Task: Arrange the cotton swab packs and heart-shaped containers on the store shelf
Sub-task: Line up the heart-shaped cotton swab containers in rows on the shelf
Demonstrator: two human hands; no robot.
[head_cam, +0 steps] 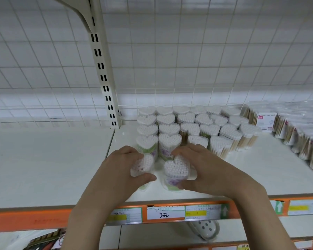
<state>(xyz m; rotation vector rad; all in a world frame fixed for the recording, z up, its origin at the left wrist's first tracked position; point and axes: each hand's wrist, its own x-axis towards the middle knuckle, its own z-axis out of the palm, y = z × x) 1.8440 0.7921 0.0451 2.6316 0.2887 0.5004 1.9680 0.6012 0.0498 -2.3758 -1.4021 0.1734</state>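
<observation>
Head view: left hand (122, 166) curls fingers and thumb around a clear heart-shaped container of white cotton swabs (143, 165), tilted. Right hand (204, 168) grips a second heart-shaped container (177, 168), upright. Both sit at the white shelf (52, 159) front, just before the rows of matching containers (170, 123). Wooden-stick swab packs (300, 141) stand to the right.

Each hand grips a heart-shaped container (left (123, 165); right (204, 168)) on the shelf (242, 168).

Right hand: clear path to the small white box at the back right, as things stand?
Probably not yet: the right hand grips a heart-shaped container, and packs stand between it and the white box.
</observation>
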